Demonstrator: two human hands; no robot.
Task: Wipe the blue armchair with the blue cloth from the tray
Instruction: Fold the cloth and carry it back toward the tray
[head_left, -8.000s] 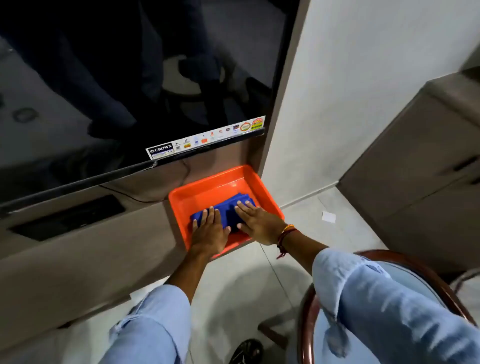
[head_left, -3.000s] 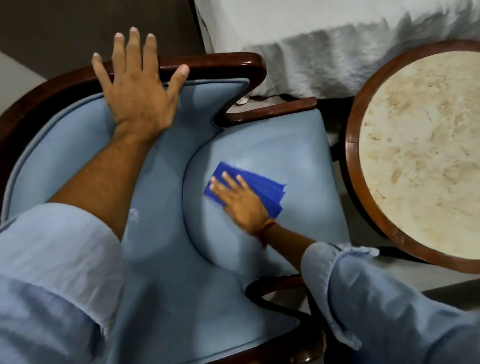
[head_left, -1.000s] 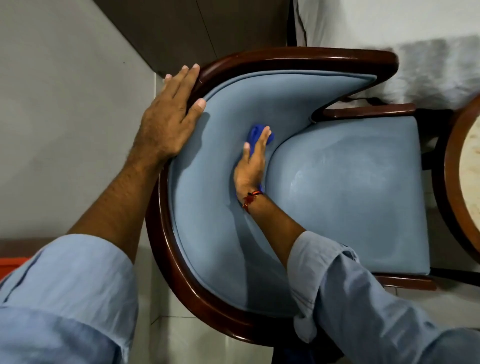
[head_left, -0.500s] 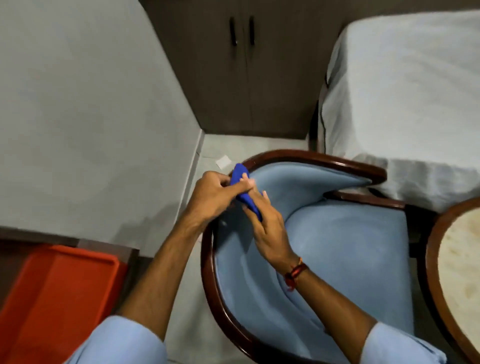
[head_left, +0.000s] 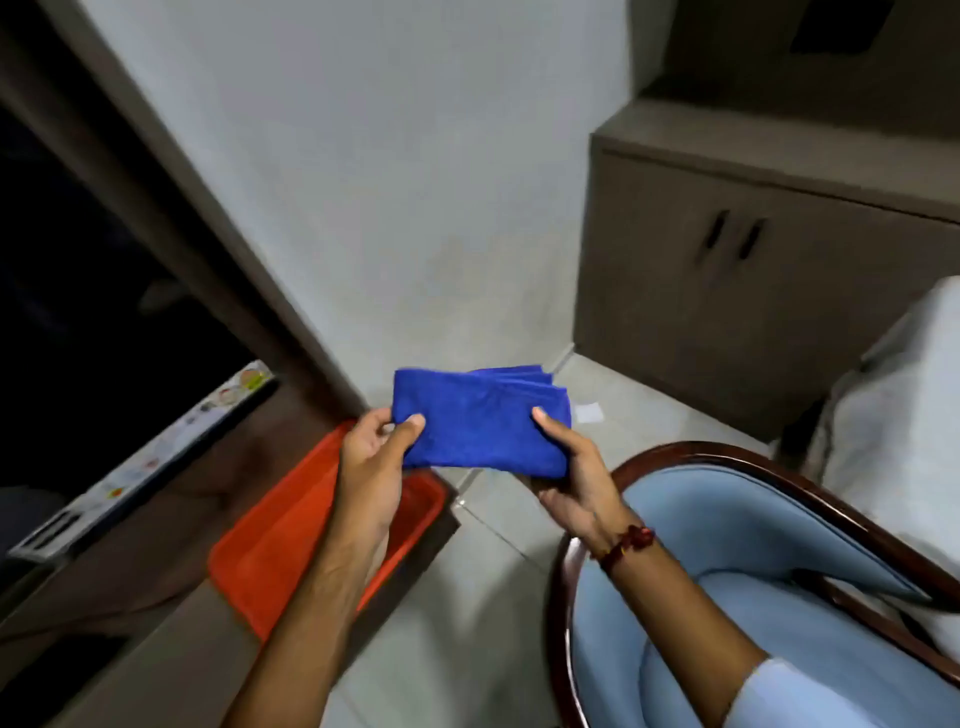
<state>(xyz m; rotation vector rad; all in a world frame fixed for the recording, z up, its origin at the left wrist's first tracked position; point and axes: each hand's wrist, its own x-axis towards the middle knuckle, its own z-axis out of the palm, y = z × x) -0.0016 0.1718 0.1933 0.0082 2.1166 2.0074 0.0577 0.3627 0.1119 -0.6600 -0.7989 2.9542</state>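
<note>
The folded blue cloth (head_left: 480, 418) hangs in the air between both hands, above the floor. My left hand (head_left: 371, 465) pinches its left edge and my right hand (head_left: 574, 475) grips its right side from below. The blue armchair (head_left: 727, 540), light blue padding in a dark wooden frame, fills the lower right, with my right forearm passing over it. The orange tray (head_left: 291, 540) lies empty on the wooden unit at lower left, partly hidden behind my left forearm.
A television (head_left: 78, 332) stands on the wooden unit (head_left: 130, 597) at the left. A brown cabinet (head_left: 727, 291) is at the back right, and something under a white cover (head_left: 893, 415) is at the far right. Pale floor tiles (head_left: 467, 597) lie between unit and chair.
The cloth has left the chair's backrest and been spread flat between both hands. My view and hands have swung left, bringing the tray and television closer to centre.
</note>
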